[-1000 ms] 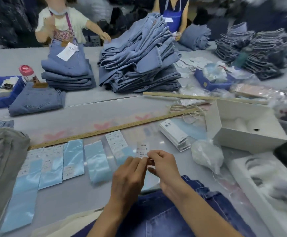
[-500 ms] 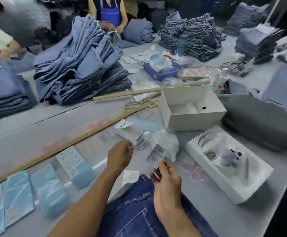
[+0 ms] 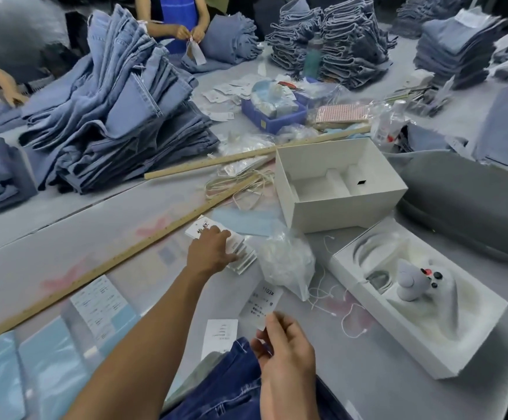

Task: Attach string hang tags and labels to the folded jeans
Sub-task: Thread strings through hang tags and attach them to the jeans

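Dark blue folded jeans (image 3: 234, 386) lie at the near edge of the table under my arms. My right hand (image 3: 283, 347) pinches a white printed label (image 3: 261, 301) by its lower corner, above the jeans. My left hand (image 3: 211, 251) reaches forward and lies on a stack of white hang tags (image 3: 237, 253), fingers curled over its top. Another white tag (image 3: 219, 334) lies flat beside the jeans. A clear bag of white strings (image 3: 287, 263) sits just right of the tag stack, with loose strings (image 3: 334, 301) scattered around it.
A long wooden ruler (image 3: 119, 262) crosses the table; blue plastic sleeves (image 3: 49, 368) lie at near left. An open white box (image 3: 337, 183) and a white tray with a grey tool (image 3: 413, 286) stand right. Jeans piles (image 3: 116, 116) and other workers' hands are behind.
The view swung right. My left hand moved away from my right hand and onto the hang tag stack. My right hand keeps the white label, now lifted clear of the jeans.
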`<state>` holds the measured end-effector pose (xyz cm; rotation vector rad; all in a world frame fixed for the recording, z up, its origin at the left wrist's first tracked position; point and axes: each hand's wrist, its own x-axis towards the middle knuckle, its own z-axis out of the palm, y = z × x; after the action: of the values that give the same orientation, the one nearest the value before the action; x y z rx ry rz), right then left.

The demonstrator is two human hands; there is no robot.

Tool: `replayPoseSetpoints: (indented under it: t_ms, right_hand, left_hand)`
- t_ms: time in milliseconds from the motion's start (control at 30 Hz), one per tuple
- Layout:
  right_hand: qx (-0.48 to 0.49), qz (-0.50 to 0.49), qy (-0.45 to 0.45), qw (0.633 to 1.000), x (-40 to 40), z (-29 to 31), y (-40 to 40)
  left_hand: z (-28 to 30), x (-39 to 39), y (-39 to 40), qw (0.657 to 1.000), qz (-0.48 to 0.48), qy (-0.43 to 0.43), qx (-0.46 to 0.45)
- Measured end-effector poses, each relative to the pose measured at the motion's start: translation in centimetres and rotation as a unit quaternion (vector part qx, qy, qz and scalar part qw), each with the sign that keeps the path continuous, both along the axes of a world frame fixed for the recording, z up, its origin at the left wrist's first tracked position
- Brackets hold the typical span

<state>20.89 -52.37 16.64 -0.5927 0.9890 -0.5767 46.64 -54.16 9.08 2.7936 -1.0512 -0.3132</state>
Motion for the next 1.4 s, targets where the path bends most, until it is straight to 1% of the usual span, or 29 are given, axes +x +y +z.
replayPoseSetpoints:
  t_ms: [167, 300, 367, 467, 500, 533, 567, 600, 667, 767, 833, 867, 900, 1000, 1100, 1133, 1167, 1200, 1267, 1300, 1333, 1400]
  right_hand:
    - [-0.003, 0.000, -0.013, 1.000, 0.0, 0.1, 0.0]
    - [-0.009, 0.007, -0.016, 1.000, -0.2, 0.1, 0.1]
    - [-0.010, 0.010, -0.016, 1.000, -0.2, 0.1, 0.1]
    - [-0.011, 0.010, -0.015, 1.000, -0.2, 0.0, 0.1]
    - [-0.012, 0.012, -0.014, 1.000, -0.2, 0.0, 0.1]
    - [-0.015, 0.015, -0.014, 1.000, -0.2, 0.0, 0.1]
    - [-0.018, 0.018, -0.013, 1.000, -0.2, 0.0, 0.1]
    - [-0.021, 0.020, -0.013, 1.000, -0.2, 0.0, 0.1]
    - [-0.025, 0.021, -0.012, 0.999, -0.3, 0.1, 0.1]
    - [-0.028, 0.022, -0.010, 0.999, -0.4, 0.0, 0.2]
    - [-0.025, 0.024, -0.012, 0.999, -0.4, 0.1, 0.2]
    - [-0.024, 0.024, -0.012, 0.999, -0.4, 0.1, 0.1]
    - [-0.024, 0.024, -0.010, 0.999, -0.4, 0.1, 0.1]
    - [-0.024, 0.026, -0.004, 0.999, -0.4, 0.0, 0.1]
    - [-0.029, 0.026, -0.005, 0.999, -0.5, 0.0, 0.1]
    - [-0.030, 0.026, -0.008, 0.999, -0.5, 0.1, 0.1]
    - [-0.030, 0.026, -0.011, 0.999, -0.5, 0.1, 0.1]
    - [-0.030, 0.027, -0.012, 0.999, -0.6, 0.2, 0.1]
    - [-0.053, 0.039, -0.014, 0.998, -0.7, 0.5, 0.2]
    - [-0.086, 0.055, -0.015, 0.995, -0.8, 0.7, 0.3]
    - [-0.132, 0.081, -0.018, 0.988, -0.9, 1.1, 0.5]
    - [-0.225, 0.165, -0.045, 0.959, -1.4, 2.1, 1.2]
  left_hand:
    - [-0.3, 1.1, 0.8, 1.000, 0.007, 0.022, -0.006]
    - [0.0, 1.4, 1.3, 0.993, 0.043, 0.080, -0.072]
    - [0.3, 1.6, 1.6, 0.991, 0.055, 0.065, -0.102]
    - [0.9, 1.3, 1.9, 0.985, 0.097, 0.028, -0.142]
    - [0.9, 1.2, 2.0, 0.980, 0.111, 0.028, -0.161]
    - [1.0, 1.1, 1.9, 0.971, 0.129, 0.046, -0.194]
    - [1.1, 1.0, 1.9, 0.956, 0.155, 0.083, -0.237]
    - [1.2, 0.9, 1.7, 0.932, 0.186, 0.128, -0.283]
    - [1.7, 0.7, 1.6, 0.871, 0.252, 0.203, -0.370]
    - [2.3, 0.5, 1.5, 0.781, 0.338, 0.250, -0.462]
    - [2.8, 0.3, 1.5, 0.703, 0.392, 0.281, -0.522]
    - [3.2, 0.2, 1.5, 0.667, 0.413, 0.295, -0.545]
    - [3.6, 0.1, 1.6, 0.640, 0.428, 0.306, -0.560]
    - [4.9, -0.3, 1.7, 0.572, 0.446, 0.327, -0.606]
    - [6.5, -1.3, 2.1, 0.486, 0.460, 0.350, -0.656]
    - [6.9, -2.0, 2.4, 0.467, 0.461, 0.362, -0.662]
    - [7.1, -3.0, 2.9, 0.460, 0.457, 0.378, -0.661]
    - [7.2, -4.1, 3.5, 0.461, 0.451, 0.395, -0.655]
    - [7.2, -6.9, 5.5, 0.478, 0.438, 0.418, -0.637]
    - [7.2, -8.4, 6.7, 0.497, 0.431, 0.417, -0.628]
    - [7.4, -10.0, 8.1, 0.523, 0.424, 0.404, -0.620]
    - [7.8, -13.2, 11.1, 0.578, 0.415, 0.349, -0.610]
